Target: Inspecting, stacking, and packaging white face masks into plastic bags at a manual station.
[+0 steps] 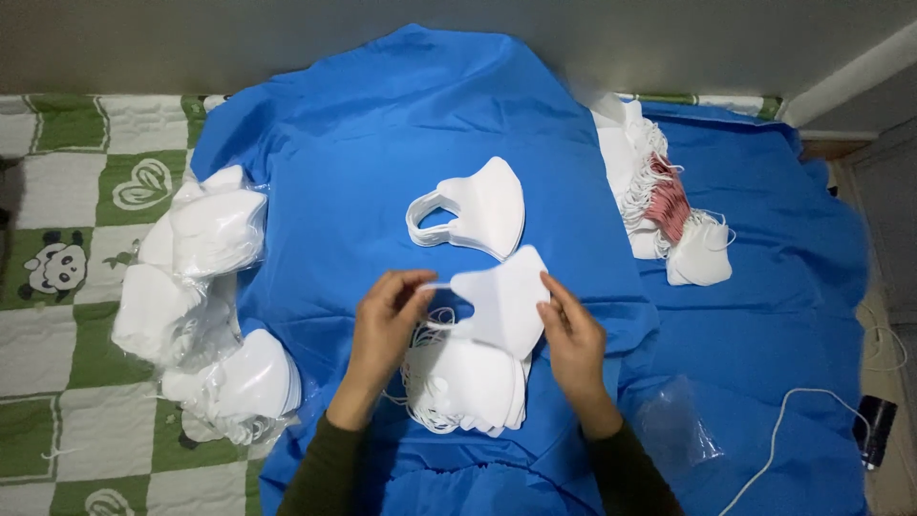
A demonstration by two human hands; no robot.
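Here, both hands hold one folded white mask just above the loose pile of masks on the blue cloth. The left hand pinches the ear loop end, fingers narrow; the right hand grips the opposite edge between thumb and fingers. Beyond the pile lies a neat stack of masks. Left of the pile sit bagged masks; far right of it, another heap.
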